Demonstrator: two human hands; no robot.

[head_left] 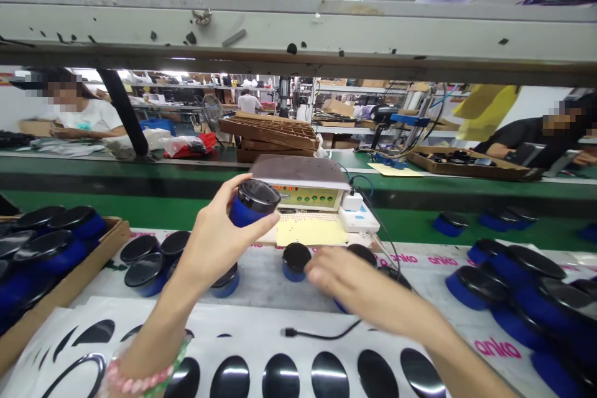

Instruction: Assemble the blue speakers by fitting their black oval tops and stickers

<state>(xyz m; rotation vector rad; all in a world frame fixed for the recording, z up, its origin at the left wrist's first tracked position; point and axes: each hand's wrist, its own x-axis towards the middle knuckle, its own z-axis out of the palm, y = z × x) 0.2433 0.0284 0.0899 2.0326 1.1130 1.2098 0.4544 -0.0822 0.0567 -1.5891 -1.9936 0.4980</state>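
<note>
The left hand (217, 233) is clamped on a round blue-and-black unit (254, 204), thumb on its near side and fingers around the far side, holding it raised above the desk (268, 292) with its black top up and slightly tilted. The right hand (338, 270) is blurred, lowered just beside a standing unit (296, 262) near the middle of the desk; whether its fingers touch that unit or close on anything, I cannot tell.

Partly hidden behind the right hand and its forearm are more blue-and-black pieces. To the left, a small group of units (147, 273) stands close together, partly covered by the left forearm. Between the arms, a black cable (321, 336) lies with its plug end pointing left, above white sheets (254, 339) bearing rows of glossy black discs (280, 376) along the near edge.

At the desk's left edge, a cardboard box (69, 280) holds more units; at its right edge, others are heaped in a pile (527, 286). By the far edge, in the middle, sits an instrument (308, 196) with lit red indicators and green knobs, yellow paper (310, 230) in front and a white adapter (359, 219) to its right. Beyond runs a green belt (396, 224) carrying several units toward the right.
</note>
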